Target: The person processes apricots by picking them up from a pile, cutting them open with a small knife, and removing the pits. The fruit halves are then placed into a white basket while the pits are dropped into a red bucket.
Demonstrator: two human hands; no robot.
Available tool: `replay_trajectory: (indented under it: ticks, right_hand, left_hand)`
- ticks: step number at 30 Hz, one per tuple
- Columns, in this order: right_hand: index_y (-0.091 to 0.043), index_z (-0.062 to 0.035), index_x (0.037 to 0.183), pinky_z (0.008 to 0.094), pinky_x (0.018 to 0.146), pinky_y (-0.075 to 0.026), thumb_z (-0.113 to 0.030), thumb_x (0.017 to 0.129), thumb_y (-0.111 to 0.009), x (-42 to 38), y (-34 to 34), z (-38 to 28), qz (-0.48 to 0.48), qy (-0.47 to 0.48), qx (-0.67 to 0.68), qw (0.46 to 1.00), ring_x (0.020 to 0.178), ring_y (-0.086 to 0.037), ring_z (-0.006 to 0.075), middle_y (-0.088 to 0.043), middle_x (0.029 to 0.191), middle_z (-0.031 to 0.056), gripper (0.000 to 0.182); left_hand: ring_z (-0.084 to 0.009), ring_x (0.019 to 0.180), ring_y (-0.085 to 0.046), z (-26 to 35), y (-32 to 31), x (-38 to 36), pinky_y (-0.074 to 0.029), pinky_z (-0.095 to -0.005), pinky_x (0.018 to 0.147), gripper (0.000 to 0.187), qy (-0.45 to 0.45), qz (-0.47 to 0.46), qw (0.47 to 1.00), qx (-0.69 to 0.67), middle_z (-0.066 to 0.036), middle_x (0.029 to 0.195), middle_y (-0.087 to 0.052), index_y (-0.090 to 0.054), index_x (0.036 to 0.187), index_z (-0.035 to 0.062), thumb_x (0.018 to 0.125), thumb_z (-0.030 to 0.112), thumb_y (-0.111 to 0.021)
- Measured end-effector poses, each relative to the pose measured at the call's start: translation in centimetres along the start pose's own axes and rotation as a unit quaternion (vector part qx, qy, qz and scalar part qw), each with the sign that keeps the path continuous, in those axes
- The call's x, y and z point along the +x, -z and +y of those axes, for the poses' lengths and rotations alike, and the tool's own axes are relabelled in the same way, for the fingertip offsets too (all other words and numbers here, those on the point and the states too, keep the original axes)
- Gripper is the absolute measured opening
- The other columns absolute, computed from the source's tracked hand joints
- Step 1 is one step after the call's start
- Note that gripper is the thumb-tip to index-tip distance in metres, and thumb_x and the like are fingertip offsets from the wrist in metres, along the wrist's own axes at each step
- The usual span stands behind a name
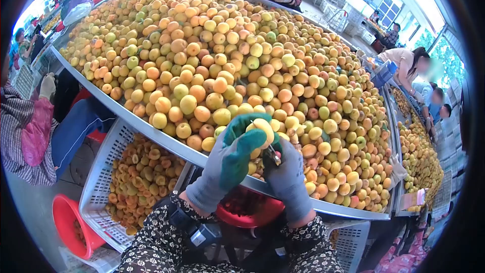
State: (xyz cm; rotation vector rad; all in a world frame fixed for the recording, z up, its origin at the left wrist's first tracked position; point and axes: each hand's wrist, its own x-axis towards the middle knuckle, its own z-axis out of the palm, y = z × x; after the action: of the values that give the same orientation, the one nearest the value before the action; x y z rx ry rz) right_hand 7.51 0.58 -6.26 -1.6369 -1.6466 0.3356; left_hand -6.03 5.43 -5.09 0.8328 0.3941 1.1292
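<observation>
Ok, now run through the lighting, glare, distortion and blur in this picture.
Head view: strong fisheye bend, the near rim of the table curving and the corners black; windows at upper right washed out by glare; the red basin under the table shaded; left hand and right hand fairly crisp; the stooping worker at right softer, with a smeared patch over the head.

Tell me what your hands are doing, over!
Left hand gripping yellow fruit. Right hand holding thin blade at it. Heaped fruit close behind.

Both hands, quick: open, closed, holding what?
Left hand: closed around a yellow-orange fruit.
Right hand: closed on a thin metal tool, held at the fruit.
</observation>
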Motion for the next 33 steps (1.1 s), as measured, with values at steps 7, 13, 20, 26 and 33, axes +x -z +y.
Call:
replay_trajectory:
  ticks: [7,13,20,26,33]
  right_hand:
    - [-0.053,-0.0052,0.103,0.0448,0.071,-0.048,-0.009,0.081,-0.058,-0.1,-0.6,-0.1,-0.01,-0.035,-0.003,0.999,0.085,-0.059,0.0392,-0.059,0.089,0.0191,0.023]
    - [-0.054,-0.004,0.1,0.0435,0.07,-0.047,-0.007,0.081,-0.057,0.0,-0.5,-0.4,-0.013,-0.067,-0.037,0.997,0.083,-0.061,0.0374,-0.061,0.085,0.0181,0.019]
    - [-0.05,-0.0061,0.103,0.0475,0.073,-0.047,-0.016,0.085,-0.054,0.2,-0.3,-0.8,-0.033,-0.078,-0.019,0.996,0.087,-0.059,0.0406,-0.059,0.094,0.0201,0.021]
    - [-0.045,-0.0062,0.11,0.0487,0.074,-0.047,-0.01,0.083,-0.054,0.3,-0.4,0.4,0.013,-0.062,0.035,0.997,0.09,-0.058,0.0419,-0.059,0.097,0.0232,0.028]
    - [-0.043,-0.0056,0.119,0.0482,0.071,-0.047,-0.01,0.082,-0.054,-0.6,-0.7,0.2,-0.029,-0.102,-0.017,0.994,0.084,-0.059,0.0423,-0.06,0.091,0.0223,0.039]
  left_hand:
    - [-0.0186,0.099,-0.058,-0.6,0.4,0.1,-0.047,-0.0302,0.088,0.026,0.011,0.022,0.997,0.068,-0.011,0.105,-0.058,-0.052,0.116,-0.0007,0.091,0.007,-0.052]
    - [-0.018,0.098,-0.057,-1.6,2.1,0.9,-0.046,-0.0286,0.087,0.026,-0.213,-0.065,0.933,0.282,-0.008,0.107,-0.058,-0.055,0.113,-0.0026,0.094,0.014,-0.051]
    - [-0.0142,0.099,-0.056,-1.7,-0.1,0.7,-0.045,-0.0265,0.09,0.041,-0.1,0.012,0.984,0.146,-0.007,0.111,-0.056,-0.047,0.124,-0.0016,0.088,0.014,-0.058]
    - [-0.0141,0.098,-0.056,-2.7,-0.6,1.4,-0.046,-0.027,0.086,0.031,-0.164,0.0,0.938,0.305,-0.007,0.11,-0.057,-0.052,0.117,-0.0011,0.091,0.015,-0.055]
    - [-0.0204,0.07,-0.058,-3.3,-1.8,2.1,-0.049,-0.0305,0.069,0.033,-0.043,0.123,0.991,-0.011,-0.01,0.085,-0.062,-0.057,0.107,-0.001,0.094,0.028,-0.049]
